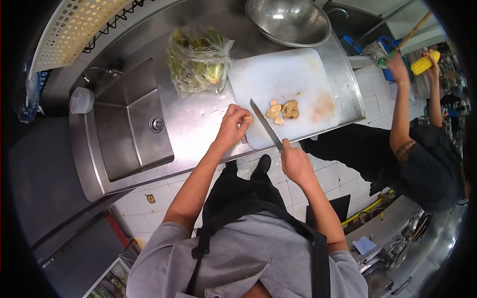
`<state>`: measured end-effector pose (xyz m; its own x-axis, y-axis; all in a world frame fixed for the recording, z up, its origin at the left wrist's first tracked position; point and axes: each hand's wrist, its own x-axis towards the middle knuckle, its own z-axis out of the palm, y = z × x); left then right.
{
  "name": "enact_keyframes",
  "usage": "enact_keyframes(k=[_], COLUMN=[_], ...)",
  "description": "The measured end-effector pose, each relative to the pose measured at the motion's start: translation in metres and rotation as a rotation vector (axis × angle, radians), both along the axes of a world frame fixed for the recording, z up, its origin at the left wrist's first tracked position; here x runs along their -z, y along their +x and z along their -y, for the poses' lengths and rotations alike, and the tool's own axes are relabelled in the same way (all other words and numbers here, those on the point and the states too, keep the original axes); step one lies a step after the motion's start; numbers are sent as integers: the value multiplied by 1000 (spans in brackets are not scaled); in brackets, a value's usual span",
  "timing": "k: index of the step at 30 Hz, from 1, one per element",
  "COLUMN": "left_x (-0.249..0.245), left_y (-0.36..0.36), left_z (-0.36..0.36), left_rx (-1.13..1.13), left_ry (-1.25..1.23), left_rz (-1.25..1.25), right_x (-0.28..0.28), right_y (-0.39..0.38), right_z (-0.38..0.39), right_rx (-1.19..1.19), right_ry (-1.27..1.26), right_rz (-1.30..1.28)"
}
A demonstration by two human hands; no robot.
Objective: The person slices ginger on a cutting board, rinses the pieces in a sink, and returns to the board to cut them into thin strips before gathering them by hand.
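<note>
My right hand (296, 163) is wrapped round the handle of a knife (265, 121), its blade angled up and left over the white cutting board (278, 69). At the board's left edge, my left hand (233, 126) pinches a small pale piece of ginger (249, 118), mostly covered by the fingers. Right of the blade lie several peeled ginger pieces (274, 110) and, touching or close beside them, a knobbly browner ginger piece (290, 109). A brownish stain marks the right part of the board.
A plastic bag of green vegetables (196, 62) lies left of the board, near a steel sink (126, 124) with a clear tub (82, 100). A steel colander (290, 22) stands behind the board. At right, a person (422, 154) holds a yellow object (425, 63) and a stick.
</note>
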<state>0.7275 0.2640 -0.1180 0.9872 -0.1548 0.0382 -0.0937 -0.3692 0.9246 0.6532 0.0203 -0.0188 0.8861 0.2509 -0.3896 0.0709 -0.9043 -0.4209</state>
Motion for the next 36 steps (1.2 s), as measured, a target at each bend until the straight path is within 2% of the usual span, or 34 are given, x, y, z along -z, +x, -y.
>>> enact_keyframes(k=[6, 11, 15, 18, 20, 23, 26, 32, 36], left_x=[-3, -2, -4, 6, 4, 10, 5, -6, -7], left_y=[4, 5, 4, -5, -13, -14, -9, 7, 12], left_z=[0, 1, -4, -18, -24, -18, -10, 2, 2], left_rx=[22, 16, 3, -74, -119, -121, -79, 38, 76], left_ry=[40, 26, 43, 13, -36, -92, 56, 219, 244], left_rz=[-10, 2, -15, -83, -156, -116, -18, 5, 18], right_x=[-14, 34, 70, 76, 68, 59, 46, 1, 11], right_y=[-3, 14, 41, 40, 32, 20, 8, -6, -4], right_z=[-16, -38, -49, -24, -8, 4, 5, -13, -21], right_rx=[-23, 18, 90, 112, 157, 202, 160, 6, 20], right_ry=[-85, 0, 155, 339, 301, 181, 78, -103, -40], right_rz=[-75, -11, 33, 68, 72, 62, 92, -50, -80])
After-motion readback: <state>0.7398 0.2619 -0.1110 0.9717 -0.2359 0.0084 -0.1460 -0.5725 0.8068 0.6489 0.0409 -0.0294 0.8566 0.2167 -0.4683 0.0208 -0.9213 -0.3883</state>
